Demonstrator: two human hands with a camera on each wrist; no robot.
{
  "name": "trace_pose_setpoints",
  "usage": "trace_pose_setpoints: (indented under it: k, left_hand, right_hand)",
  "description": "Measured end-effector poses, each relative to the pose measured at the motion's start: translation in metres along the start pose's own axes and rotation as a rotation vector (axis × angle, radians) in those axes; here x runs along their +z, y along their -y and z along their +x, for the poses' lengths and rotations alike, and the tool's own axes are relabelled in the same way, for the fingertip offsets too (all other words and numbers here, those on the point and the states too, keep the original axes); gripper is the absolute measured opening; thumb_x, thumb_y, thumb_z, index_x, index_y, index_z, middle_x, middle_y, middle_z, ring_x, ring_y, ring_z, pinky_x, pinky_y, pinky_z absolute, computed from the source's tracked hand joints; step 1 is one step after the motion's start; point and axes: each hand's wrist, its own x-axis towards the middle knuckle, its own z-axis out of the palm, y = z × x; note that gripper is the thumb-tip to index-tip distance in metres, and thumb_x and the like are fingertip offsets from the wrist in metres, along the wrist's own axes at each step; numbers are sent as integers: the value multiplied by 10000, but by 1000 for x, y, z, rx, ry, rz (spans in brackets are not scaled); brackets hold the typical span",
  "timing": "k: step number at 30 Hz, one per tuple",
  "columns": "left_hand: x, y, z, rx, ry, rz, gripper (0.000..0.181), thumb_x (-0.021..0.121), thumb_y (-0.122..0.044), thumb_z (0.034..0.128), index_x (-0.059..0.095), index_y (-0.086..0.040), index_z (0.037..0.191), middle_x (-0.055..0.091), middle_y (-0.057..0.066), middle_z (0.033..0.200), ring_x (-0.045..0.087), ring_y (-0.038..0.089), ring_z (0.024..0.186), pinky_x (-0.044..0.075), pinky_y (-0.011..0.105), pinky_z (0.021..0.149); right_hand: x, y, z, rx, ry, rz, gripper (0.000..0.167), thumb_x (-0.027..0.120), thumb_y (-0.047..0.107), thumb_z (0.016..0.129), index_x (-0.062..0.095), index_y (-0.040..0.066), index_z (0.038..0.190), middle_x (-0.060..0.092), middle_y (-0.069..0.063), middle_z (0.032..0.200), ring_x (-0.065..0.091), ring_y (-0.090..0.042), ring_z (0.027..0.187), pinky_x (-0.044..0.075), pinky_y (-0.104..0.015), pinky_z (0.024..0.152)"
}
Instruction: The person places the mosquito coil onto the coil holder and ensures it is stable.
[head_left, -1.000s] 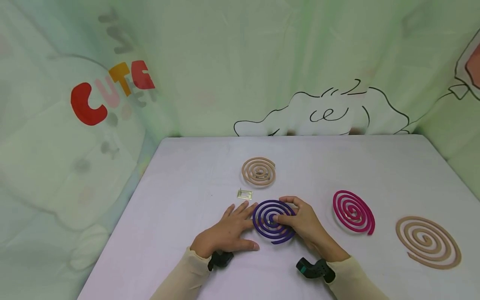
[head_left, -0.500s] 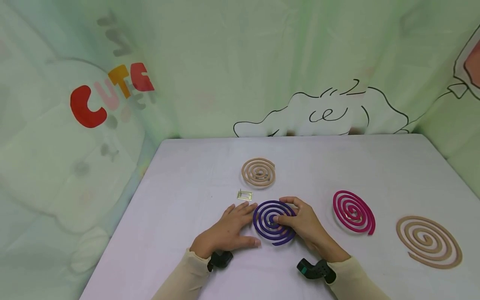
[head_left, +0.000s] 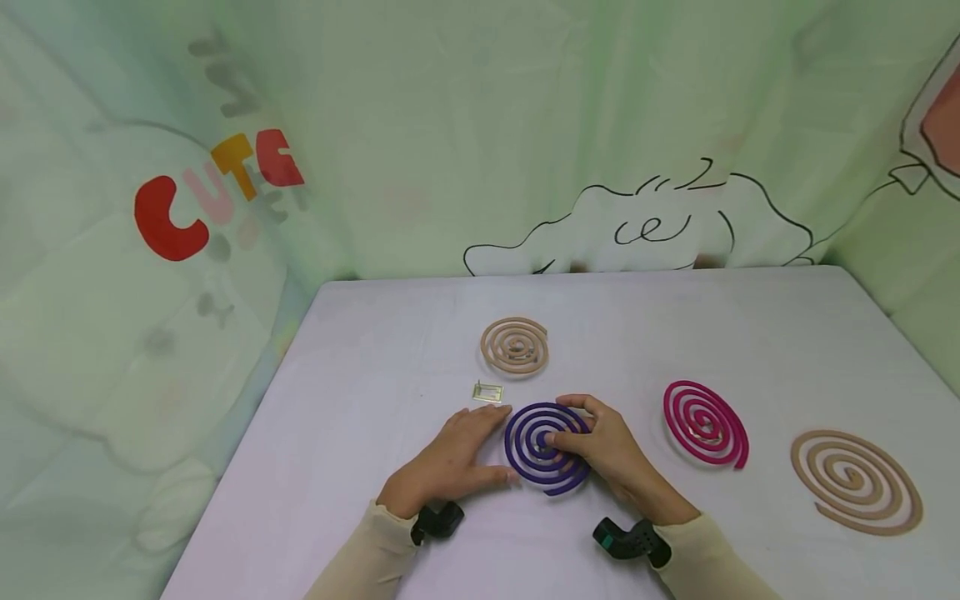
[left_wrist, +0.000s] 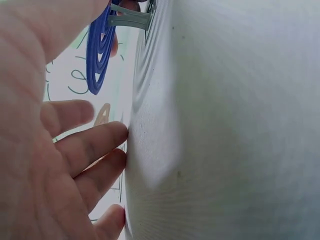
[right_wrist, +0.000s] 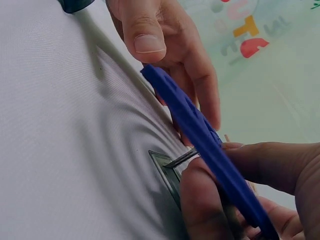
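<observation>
A purple-blue mosquito coil (head_left: 513, 463) is between the thumb and fingers of my right hand (head_left: 618, 450). The thumb presses near its centre while other fingers reach underneath. Below the coil (right_wrist: 200, 135), a small metal stand (right_wrist: 170, 176) rests on the table, and its raised prong reaches up to the coil. In the left wrist view this stand (left_wrist: 129, 21) also shows under the coil. My left hand (head_left: 448, 462) is on its side at the coil's left edge, fingers and thumb spread around that edge, gripping nothing. Whether its fingertips touch the coil cannot be told.
Another metal stand (head_left: 487, 392) lies on the white table (head_left: 375, 350) beyond my left hand. Behind it a tan coil (head_left: 525, 371) sits over a stand. To the right are a magenta coil (head_left: 742, 450), raised on a stand, and a flat tan coil (head_left: 911, 508). Printed curtains enclose the table.
My left hand has turned from palm-down onto its side, its fingers drawn together by the coil's left edge. The coil's front edge has dipped slightly in my right hand.
</observation>
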Motion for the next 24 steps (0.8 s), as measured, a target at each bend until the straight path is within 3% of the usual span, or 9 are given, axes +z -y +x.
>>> trace_pose_setpoints:
  k: [4, 9, 16, 19, 24]
  left_hand:
    - [1, 0, 1, -17, -14, -5, 929, 787, -471, 904, 348, -80, 1623, 454, 109, 1615, 396, 272, 1508, 252, 519, 1252]
    - [1, -3, 1, -21, -31, -42, 946, 824, -455, 873, 364, -99, 1620, 454, 80, 1619, 410, 256, 1501, 258, 511, 1251]
    - [4, -7, 1, 51, -59, -58, 924, 862, -416, 841, 422, -89, 1583, 482, 98, 1598, 428, 255, 1492, 289, 566, 1224]
    - [5, -9, 3, 79, -67, -34, 898, 860, -427, 840, 449, -95, 1567, 488, 107, 1593, 436, 271, 1487, 311, 594, 1204]
    - [4, -12, 5, 79, -22, -39, 894, 838, -461, 858, 433, -143, 1588, 430, 102, 1635, 384, 265, 1520, 258, 632, 1216]
  right_hand:
    - [0, 0, -1, -3, 8, 13, 652, 805, 52, 891, 469, -25, 1445, 722, -233, 1180, 725, -205, 908, 609, -285, 750]
    - [1, 0, -2, 9, 3, 20, 661, 800, 47, 887, 471, -15, 1457, 741, -190, 1105, 719, -199, 856, 606, -280, 733]
    - [1, -3, -6, -9, -3, -36, 732, 815, 62, 868, 457, -23, 1500, 684, -188, 1115, 708, -207, 903, 597, -273, 755]
    - [-2, 0, -7, -41, -3, -118, 757, 832, 112, 864, 460, -10, 1512, 681, -205, 1235, 696, -236, 1057, 579, -325, 900]
    - [-9, 7, -10, -110, 19, -293, 837, 861, 196, 841, 442, 22, 1545, 645, -210, 1370, 601, -340, 1285, 426, -550, 1135]
